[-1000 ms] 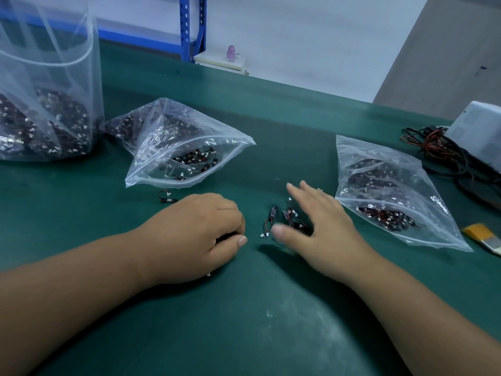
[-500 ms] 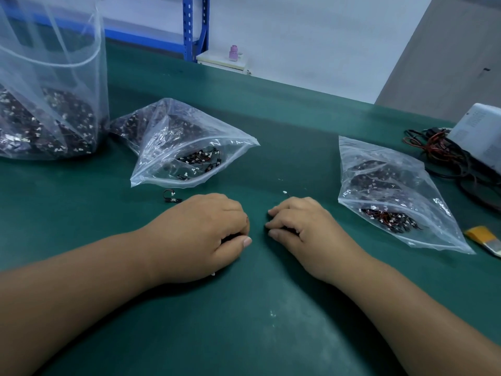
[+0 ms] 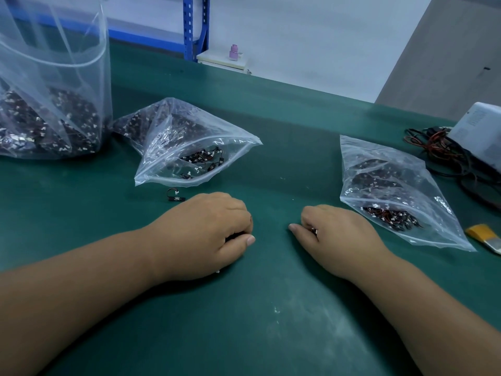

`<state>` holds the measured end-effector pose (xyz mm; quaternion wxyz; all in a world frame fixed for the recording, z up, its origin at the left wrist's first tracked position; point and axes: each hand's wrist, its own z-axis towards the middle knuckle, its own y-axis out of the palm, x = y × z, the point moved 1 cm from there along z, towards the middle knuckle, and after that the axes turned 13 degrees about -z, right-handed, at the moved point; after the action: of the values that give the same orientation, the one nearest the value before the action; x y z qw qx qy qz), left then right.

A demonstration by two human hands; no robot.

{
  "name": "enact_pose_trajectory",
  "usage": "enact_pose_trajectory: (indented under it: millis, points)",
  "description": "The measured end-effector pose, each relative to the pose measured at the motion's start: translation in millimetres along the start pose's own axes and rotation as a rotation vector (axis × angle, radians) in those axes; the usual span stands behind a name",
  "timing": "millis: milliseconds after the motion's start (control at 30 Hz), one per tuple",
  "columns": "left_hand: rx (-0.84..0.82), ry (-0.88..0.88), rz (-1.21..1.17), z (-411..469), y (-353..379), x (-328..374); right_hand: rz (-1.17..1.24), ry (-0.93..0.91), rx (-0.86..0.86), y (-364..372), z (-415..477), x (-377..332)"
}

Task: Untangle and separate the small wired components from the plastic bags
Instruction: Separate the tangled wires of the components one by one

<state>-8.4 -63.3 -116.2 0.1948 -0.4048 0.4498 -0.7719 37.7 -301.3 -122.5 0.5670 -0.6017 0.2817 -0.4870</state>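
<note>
Dark green matte mat (image 3: 271,321) across the whole bench, dusted with pale scuffs toward the near edge. Behind it at the left, a blue perforated shelf upright (image 3: 189,25). Next along, a low white ledge with a small pink bottle (image 3: 233,52), then plain white wall and a grey panel (image 3: 447,50) at far right.

At far left, standing tall and open-topped, a large clear plastic bag (image 3: 54,77), its lower part packed with dark wired components (image 3: 67,123) flecked with white connectors. Just right of it, a smaller clear zip bag (image 3: 168,126) slumped on its side, mouth gaping toward the hands, part-filled with the same pieces. Lying alone on the mat before that mouth, one loose component (image 3: 174,197): black body, short looped wire, white plug.

Left hand (image 3: 206,234) knuckles-up on the mat, fingers curled under and clamped with the thumb on a dark, mostly hidden clump of wired components. Right hand (image 3: 339,240) near it but apart, likewise curled, pinching a few more, with one white connector peeking below the thumb.

Further right, a third zip bag (image 3: 406,169), crinkled and lying flat, with red-and-black wired pieces heaped near its mouth. Beyond it, tangled red and black cables (image 3: 439,150) beside a white box (image 3: 479,131). At the edge, a yellow-handled brush (image 3: 485,234), partly cropped.
</note>
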Motion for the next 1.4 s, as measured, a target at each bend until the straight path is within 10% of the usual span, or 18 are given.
enact_pose_trajectory:
  millis: [1100, 1400]
  points:
    - [-0.001, -0.003, 0.002, -0.1, -0.1, 0.0, 0.399, 0.225, 0.301, 4.3, -10.7, 24.4]
    - [-0.005, 0.001, -0.001, 0.0, 0.1, -0.5, 0.844, 0.503, -0.021, 0.3, -25.3, 73.1]
